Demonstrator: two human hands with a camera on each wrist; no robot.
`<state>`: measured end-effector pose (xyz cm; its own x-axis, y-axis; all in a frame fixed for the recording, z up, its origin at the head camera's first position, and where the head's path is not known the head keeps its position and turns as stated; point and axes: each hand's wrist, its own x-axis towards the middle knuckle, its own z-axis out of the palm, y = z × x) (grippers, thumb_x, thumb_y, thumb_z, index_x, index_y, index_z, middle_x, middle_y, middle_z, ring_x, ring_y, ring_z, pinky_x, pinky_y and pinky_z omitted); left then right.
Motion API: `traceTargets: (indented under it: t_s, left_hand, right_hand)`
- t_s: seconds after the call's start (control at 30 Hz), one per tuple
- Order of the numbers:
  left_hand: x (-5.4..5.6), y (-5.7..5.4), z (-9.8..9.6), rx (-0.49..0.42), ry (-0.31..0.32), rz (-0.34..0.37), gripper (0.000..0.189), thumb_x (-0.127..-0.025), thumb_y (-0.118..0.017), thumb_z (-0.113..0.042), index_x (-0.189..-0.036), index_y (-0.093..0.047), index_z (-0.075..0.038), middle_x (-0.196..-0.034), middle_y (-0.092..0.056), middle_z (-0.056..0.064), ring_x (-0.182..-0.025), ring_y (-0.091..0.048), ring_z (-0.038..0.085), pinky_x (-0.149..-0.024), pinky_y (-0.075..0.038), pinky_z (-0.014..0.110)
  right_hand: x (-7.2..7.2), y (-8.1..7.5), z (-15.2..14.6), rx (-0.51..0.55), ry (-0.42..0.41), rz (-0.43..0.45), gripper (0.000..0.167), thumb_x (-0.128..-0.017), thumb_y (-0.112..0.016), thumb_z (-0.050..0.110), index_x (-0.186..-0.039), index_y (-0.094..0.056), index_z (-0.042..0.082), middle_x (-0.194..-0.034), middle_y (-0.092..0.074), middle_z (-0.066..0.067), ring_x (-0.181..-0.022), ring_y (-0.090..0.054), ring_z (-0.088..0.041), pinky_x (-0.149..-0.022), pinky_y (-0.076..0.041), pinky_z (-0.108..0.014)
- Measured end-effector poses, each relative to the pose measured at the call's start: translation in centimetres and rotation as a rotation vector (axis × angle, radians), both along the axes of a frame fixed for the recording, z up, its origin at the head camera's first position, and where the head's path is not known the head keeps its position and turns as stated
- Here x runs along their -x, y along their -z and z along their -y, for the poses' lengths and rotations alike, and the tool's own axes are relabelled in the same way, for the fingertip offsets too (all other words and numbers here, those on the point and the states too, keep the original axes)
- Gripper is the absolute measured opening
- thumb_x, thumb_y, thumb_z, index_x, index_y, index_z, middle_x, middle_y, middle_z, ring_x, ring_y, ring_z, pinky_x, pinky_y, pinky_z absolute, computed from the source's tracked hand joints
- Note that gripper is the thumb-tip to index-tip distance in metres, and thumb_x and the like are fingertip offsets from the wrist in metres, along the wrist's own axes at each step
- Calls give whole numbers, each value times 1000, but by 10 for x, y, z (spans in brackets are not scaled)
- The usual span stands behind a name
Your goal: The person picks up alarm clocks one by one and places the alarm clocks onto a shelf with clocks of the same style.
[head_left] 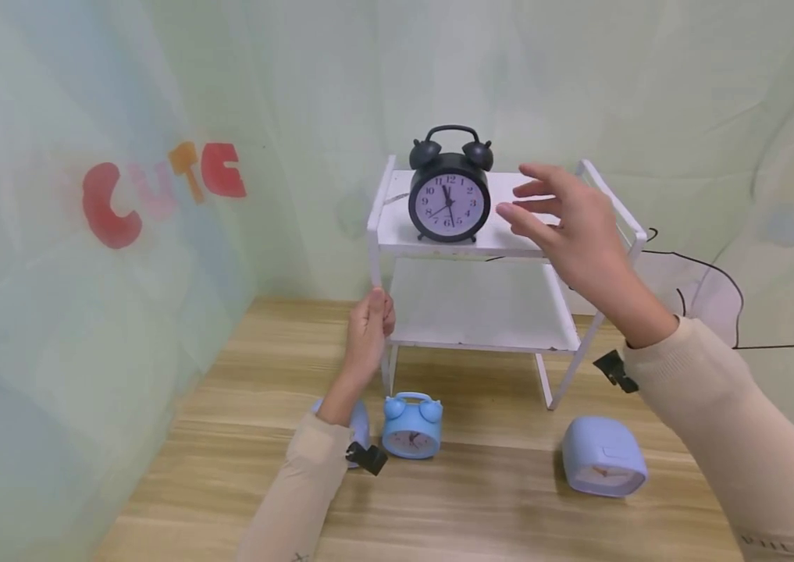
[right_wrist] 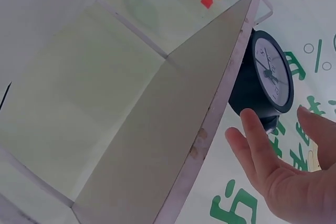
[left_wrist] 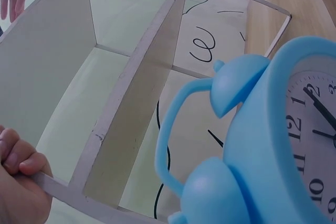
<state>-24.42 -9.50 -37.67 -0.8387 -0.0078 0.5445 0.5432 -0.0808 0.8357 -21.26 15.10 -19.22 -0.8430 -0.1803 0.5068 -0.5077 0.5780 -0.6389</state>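
Note:
A black twin-bell alarm clock (head_left: 449,204) stands upright on the top shelf of a white two-tier rack (head_left: 484,343), near its left end. My right hand (head_left: 575,230) hovers just right of that clock, fingers extended and spread, holding nothing; the right wrist view shows its fingertips close to the clock's side. With curled fingers my left hand (head_left: 368,324) grips the rack's front left post, below the top shelf. A light blue twin-bell alarm clock (head_left: 411,429) stands on the table near my left wrist, and it looms large in the left wrist view.
A periwinkle rounded clock (head_left: 603,457) sits on the wooden table (head_left: 481,507) at the right, in front of the rack. Another bluish object (head_left: 359,425) is partly hidden behind my left wrist. A printed cloth backdrop (head_left: 312,156) hangs behind and to the left.

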Motion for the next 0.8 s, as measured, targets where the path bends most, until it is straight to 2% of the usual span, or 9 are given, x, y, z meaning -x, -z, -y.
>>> traceTargets:
  t_s: [0.13, 0.3, 0.47, 0.8]
  left_hand:
    - [1, 2, 0, -11, -2, -21, 44, -111, -25, -10, -75, -33, 14, -58, -31, -1, -50, -28, 8, -48, -22, 19]
    - [2, 4, 1, -18, 0, -55, 52, -111, -30, -28, -74, -33, 9, -58, -31, -5, -51, -28, 7, -48, -21, 19]
    - [2, 5, 2, -14, -8, -65, 62, -106, -34, -46, -74, -33, 7, -59, -31, -4, -51, -28, 6, -49, -21, 20]
    - [3, 6, 1, -15, 6, -59, 64, -105, -35, -51, -76, -35, 6, -60, -31, -2, -52, -29, 7, -49, -22, 20]
  right_hand:
    - [-9, 8, -5, 60, 5, -56, 47, -94, -71, 18, -136, -56, 1, -113, -67, -14, -96, -70, -17, -78, -54, -17]
    - [-21, 22, -9, 109, -37, -93, 35, -94, -71, 13, -124, -61, -2, -105, -67, -12, -87, -69, -7, -74, -56, -19]
    - [-30, 40, -13, 107, -98, -83, 25, -96, -68, 10, -115, -62, -4, -101, -68, -11, -83, -68, -12, -67, -57, -21]
    - [-45, 74, -19, 110, -175, -9, 14, -95, -67, 3, -107, -64, -4, -96, -69, -10, -80, -69, -13, -68, -58, -26]
